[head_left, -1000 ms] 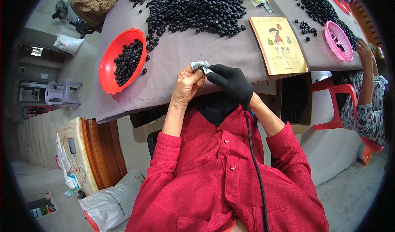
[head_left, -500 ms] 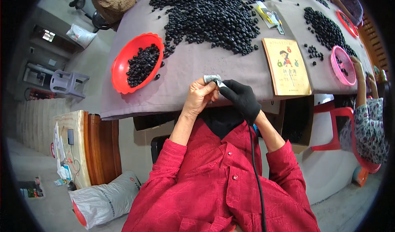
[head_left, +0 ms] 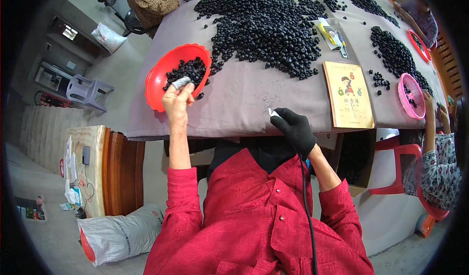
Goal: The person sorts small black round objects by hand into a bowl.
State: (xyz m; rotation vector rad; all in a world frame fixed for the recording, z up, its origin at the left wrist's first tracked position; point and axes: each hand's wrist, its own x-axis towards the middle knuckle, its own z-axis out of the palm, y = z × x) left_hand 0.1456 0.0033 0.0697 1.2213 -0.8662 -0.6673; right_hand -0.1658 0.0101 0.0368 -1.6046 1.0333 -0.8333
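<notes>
The left hand [head_left: 179, 99] is over the near side of the red bowl [head_left: 155, 87], on the left of the tabletop [head_left: 239, 97]. A grey wrap [head_left: 181, 82] covers one of its fingers. Those fingers are bent and close together; I cannot tell if they pinch anything. The step in hand seems to be this stop at the bowl. Letting something go there would call for the fingers to spread over the black pieces [head_left: 191, 70] inside.

The right hand [head_left: 295, 131], in a black glove, is near the tabletop's near edge. Its fingers pinch a small pale piece [head_left: 274, 112]. That piece's tip points far and left, and its long axis runs from near right to far left. The big black heap [head_left: 264, 33] lies farther away, well apart from both hands.
</notes>
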